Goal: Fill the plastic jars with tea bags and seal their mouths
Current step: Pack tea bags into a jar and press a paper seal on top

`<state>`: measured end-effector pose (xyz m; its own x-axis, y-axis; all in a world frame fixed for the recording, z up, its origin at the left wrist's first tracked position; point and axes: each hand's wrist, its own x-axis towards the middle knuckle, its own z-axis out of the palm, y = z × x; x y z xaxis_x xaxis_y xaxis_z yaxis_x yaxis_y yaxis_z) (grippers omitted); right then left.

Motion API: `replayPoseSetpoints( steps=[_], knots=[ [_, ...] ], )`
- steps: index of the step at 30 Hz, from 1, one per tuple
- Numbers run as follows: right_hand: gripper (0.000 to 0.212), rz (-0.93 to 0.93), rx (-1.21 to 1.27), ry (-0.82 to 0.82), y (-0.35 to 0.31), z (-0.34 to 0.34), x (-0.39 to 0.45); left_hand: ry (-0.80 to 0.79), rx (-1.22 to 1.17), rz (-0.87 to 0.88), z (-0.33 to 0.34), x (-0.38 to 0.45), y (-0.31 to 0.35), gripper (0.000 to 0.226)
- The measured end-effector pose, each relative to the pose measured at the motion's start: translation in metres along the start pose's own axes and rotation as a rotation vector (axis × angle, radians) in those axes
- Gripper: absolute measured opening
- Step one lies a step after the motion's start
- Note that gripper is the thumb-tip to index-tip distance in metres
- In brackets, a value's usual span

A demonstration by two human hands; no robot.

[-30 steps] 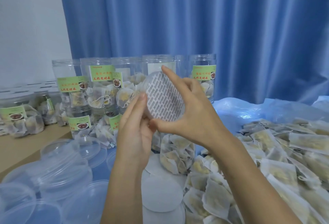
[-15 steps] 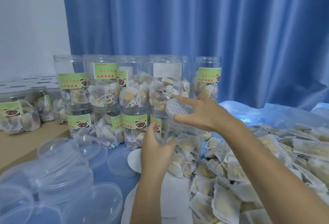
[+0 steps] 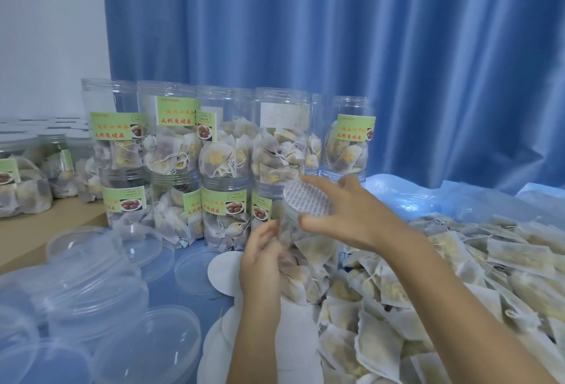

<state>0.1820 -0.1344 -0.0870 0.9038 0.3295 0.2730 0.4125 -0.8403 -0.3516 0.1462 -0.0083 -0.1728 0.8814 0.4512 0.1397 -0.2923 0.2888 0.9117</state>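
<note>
The seal [image 3: 307,202], which I held up in the air 1 second ago, now lies flat on the jar [image 3: 305,249] mouth. My right hand [image 3: 348,215] is spread over it, fingers loose and pinching nothing, while my left hand [image 3: 260,258] clasps the jar's side. I judge pressing it down comes next.

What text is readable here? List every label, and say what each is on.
"天然更健康": red characters on the green label of an upper-row jar; they repeat on neighbouring green labels.
Orange line above it: too blurred to read.
Small print beside the label photos: too small to read.
Seal disc on the front jar: rows of print, too small to read.
</note>
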Motion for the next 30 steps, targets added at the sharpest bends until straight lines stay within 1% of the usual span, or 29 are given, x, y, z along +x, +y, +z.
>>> replayPoseSetpoints(
  steps=[4, 6, 8, 9, 10, 11, 12, 13, 14, 15, 18, 20, 21, 23, 24, 25, 28, 30],
  knots=[
    [0.092, -0.033, 0.021, 0.109, 0.008, 0.004, -0.018, 0.009, -0.029, 0.033, 0.001, -0.002, 0.001, 0.047],
    [0.088, -0.055, 0.069, 0.174, 0.01, 0.005, -0.02, 0.023, -0.034, 0.043, 0.003, -0.003, 0.0, 0.042],
    [0.084, -0.092, 0.152, 0.241, 0.012, 0.001, -0.021, 0.034, -0.056, 0.043, 0.003, -0.002, -0.003, 0.031],
    [0.083, -0.114, 0.211, 0.275, 0.013, -0.002, -0.022, 0.041, -0.1, 0.017, 0.002, -0.002, -0.002, 0.028],
    [0.082, -0.138, 0.286, 0.306, 0.013, -0.006, -0.022, 0.031, -0.173, -0.03, 0.001, -0.001, -0.001, 0.034],
    [0.081, -0.163, 0.372, 0.33, 0.012, -0.009, -0.024, -0.01, -0.269, -0.082, 0.0, 0.001, 0.0, 0.045],
    [0.081, -0.191, 0.45, 0.343, 0.011, -0.012, -0.025, -0.077, -0.369, -0.12, -0.001, 0.002, 0.002, 0.051],
    [0.08, -0.224, 0.506, 0.346, 0.009, -0.014, -0.027, -0.148, -0.452, -0.136, -0.002, 0.002, 0.005, 0.051],
    [0.08, -0.259, 0.536, 0.338, 0.006, -0.016, -0.028, -0.193, -0.514, -0.134, -0.003, 0.002, 0.007, 0.049],
    [0.081, -0.292, 0.544, 0.317, 0.004, -0.017, -0.03, -0.202, -0.566, -0.121, -0.005, 0.002, 0.007, 0.048],
    [0.082, -0.346, 0.516, 0.181, 0.002, -0.023, -0.034, -0.162, -0.664, -0.082, -0.011, 0.005, 0.005, 0.062],
    [0.074, -0.337, 0.516, 0.12, 0.001, -0.029, -0.037, -0.137, -0.657, -0.072, -0.013, 0.005, 0.004, 0.062],
    [0.07, -0.325, 0.515, 0.123, 0.002, -0.032, -0.039, -0.108, -0.636, -0.069, -0.013, 0.005, 0.004, 0.059],
    [0.066, -0.291, 0.495, 0.149, 0.007, -0.038, -0.041, -0.051, -0.575, -0.048, -0.014, 0.006, 0.004, 0.045],
    [0.068, -0.275, 0.466, 0.143, 0.01, -0.041, -0.041, -0.027, -0.551, -0.038, -0.015, 0.006, 0.003, 0.039],
    [0.072, -0.264, 0.434, 0.121, 0.013, -0.042, -0.041, -0.002, -0.533, -0.031, -0.016, 0.007, 0.004, 0.04],
    [0.093, -0.279, 0.379, -0.024, 0.023, -0.041, -0.039, 0.031, -0.477, -0.013, -0.022, 0.009, 0.007, 0.056],
    [0.096, -0.358, 0.346, -0.127, 0.025, -0.04, -0.039, 0.023, -0.471, -0.04, -0.026, 0.01, 0.009, 0.058]
  ],
)
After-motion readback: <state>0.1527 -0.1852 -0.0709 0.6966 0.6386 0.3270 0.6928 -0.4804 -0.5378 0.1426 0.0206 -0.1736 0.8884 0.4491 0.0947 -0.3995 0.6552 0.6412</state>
